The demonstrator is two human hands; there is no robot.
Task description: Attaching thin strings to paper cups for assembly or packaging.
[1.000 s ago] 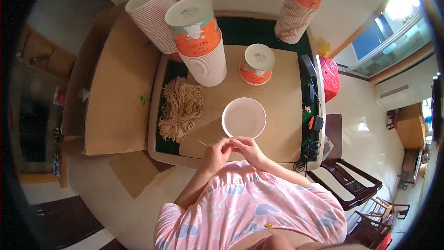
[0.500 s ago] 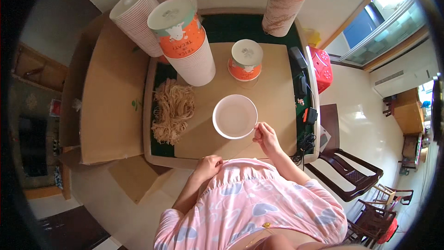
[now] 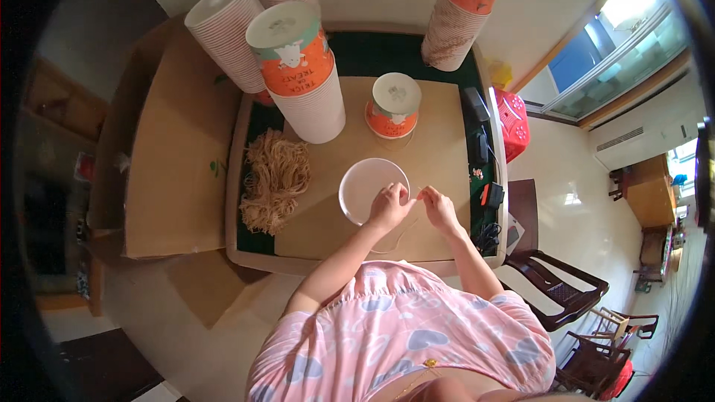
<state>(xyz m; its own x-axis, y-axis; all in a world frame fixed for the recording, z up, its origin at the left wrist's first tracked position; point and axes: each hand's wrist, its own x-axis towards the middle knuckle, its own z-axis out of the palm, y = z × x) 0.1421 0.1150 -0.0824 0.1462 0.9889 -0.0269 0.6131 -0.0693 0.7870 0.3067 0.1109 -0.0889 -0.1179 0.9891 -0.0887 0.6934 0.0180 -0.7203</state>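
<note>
An open paper bucket [image 3: 359,187] with a white inside stands on the cardboard sheet in front of me. My left hand [image 3: 392,207] reaches over its near right side, fingers pinched at the rim. Just right of the rim, my right hand [image 3: 439,208] is closed too, its fingertips almost meeting the left ones. Both pinch a thin tan string [image 3: 402,237], whose loose end curls down onto the cardboard; the exact spot between the fingers is hidden. Left of the bucket lies a tangled bundle of the same tan string [image 3: 274,179].
Behind the bucket, an upside-down orange and green bucket [image 3: 393,108] rests on the cardboard sheet [image 3: 439,149]. Tall bucket stacks stand at back left [image 3: 305,89] and back right [image 3: 450,30]. A big carton [image 3: 179,149] borders the table's left; black adapters [image 3: 479,145] line its right.
My left hand has moved from the table's front edge up and right to the bucket's rim, beside my right hand. The string end now hangs below the hands. My view has shifted slightly.
</note>
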